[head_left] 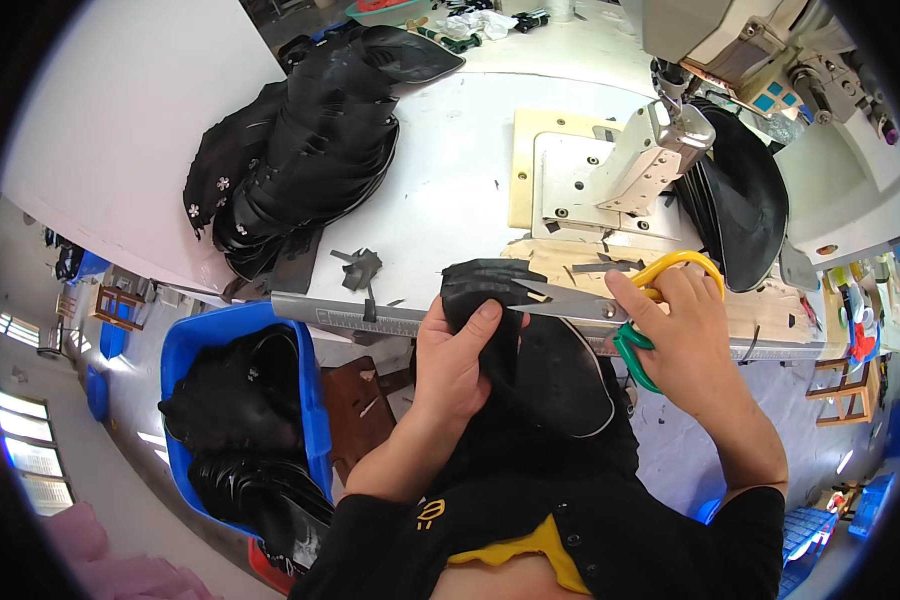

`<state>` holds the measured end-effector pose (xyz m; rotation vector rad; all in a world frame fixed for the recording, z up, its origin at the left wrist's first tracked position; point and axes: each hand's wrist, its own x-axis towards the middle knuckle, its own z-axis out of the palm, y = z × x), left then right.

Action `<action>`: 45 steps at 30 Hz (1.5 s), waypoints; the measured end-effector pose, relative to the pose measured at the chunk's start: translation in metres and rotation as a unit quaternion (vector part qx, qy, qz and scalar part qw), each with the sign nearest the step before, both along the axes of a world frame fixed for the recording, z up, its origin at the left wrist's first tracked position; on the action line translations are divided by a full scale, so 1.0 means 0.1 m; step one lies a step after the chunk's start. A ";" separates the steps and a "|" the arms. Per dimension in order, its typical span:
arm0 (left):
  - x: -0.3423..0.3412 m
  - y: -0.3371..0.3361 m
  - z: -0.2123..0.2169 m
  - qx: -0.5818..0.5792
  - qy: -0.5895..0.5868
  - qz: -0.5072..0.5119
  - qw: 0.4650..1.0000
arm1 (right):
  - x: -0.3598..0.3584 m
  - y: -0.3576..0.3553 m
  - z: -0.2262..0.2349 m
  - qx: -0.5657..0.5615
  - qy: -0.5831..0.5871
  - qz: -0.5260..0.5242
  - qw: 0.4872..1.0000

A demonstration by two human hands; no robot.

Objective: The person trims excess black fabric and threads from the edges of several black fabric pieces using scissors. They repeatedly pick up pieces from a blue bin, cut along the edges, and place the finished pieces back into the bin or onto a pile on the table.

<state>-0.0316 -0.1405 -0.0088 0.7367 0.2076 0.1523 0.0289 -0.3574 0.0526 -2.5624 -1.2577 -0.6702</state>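
Note:
My left hand [448, 362] is closed on a black leather-like piece [562, 380], thumb on top of its folded upper end. The piece has a curved, pale-edged lower part and hangs over my lap. A pair of scissors [575, 302] with one yellow and one green handle loop is in my right hand [692, 345], fingers wrapped around the loops. Its blades point left, with their tips at narrow strips along the top of the black piece. How far the blades are apart is hard to make out.
A sewing machine [650, 165] stands on the white table [450, 170], with black pieces [745, 190] stacked behind it. More overlapping black pieces [315, 140] lie at the left, near black scraps [360, 268]. A metal ruler [345, 318] lines the front edge. Below left, a blue bin [320, 440] holds black pieces.

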 end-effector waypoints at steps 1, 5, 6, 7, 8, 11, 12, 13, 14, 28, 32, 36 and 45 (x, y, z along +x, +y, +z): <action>-0.01 -0.03 0.02 -0.007 -0.003 0.004 1.000 | 0.00 -0.01 0.01 -0.012 -0.032 -0.003 0.999; -0.02 -0.15 0.09 0.020 0.002 0.028 0.999 | -0.02 -0.01 0.04 0.009 0.032 0.008 0.999; -0.04 -0.16 0.11 0.016 0.001 0.033 0.999 | -0.02 -0.01 0.04 0.008 0.037 0.014 0.999; -0.05 -0.16 0.12 0.012 0.001 0.038 0.999 | -0.01 0.00 0.05 0.007 0.042 0.019 0.999; -0.07 -0.15 0.09 0.019 -0.009 0.037 0.999 | -0.01 0.01 0.05 0.004 0.033 0.022 0.999; -0.10 -0.12 0.04 0.019 -0.059 0.033 0.997 | -0.02 0.06 0.06 -0.003 0.010 0.029 1.000; -0.11 -0.12 0.05 0.021 -0.063 0.037 0.997 | -0.02 0.07 0.05 -0.003 0.005 0.031 1.000; -0.12 -0.12 0.06 0.022 -0.067 0.040 0.997 | -0.02 0.09 0.04 -0.002 0.000 0.033 0.999; -0.12 -0.12 0.06 0.022 -0.072 0.043 0.996 | -0.02 0.08 0.04 -0.011 -0.004 0.036 0.999; -0.28 -0.05 0.21 0.213 -0.111 -0.010 0.971 | 0.01 0.03 0.20 -0.035 -0.014 0.088 0.995; -0.32 -0.01 0.18 0.203 -0.117 -0.013 0.972 | -0.03 -0.05 0.20 -0.046 0.026 0.078 0.996; -0.30 -0.08 0.16 0.199 -0.127 0.018 0.971 | -0.05 -0.02 0.21 -0.013 0.041 0.075 0.996; -0.31 -0.19 0.13 0.228 -0.122 -0.031 0.966 | -0.06 0.10 0.25 -0.024 0.036 0.093 0.995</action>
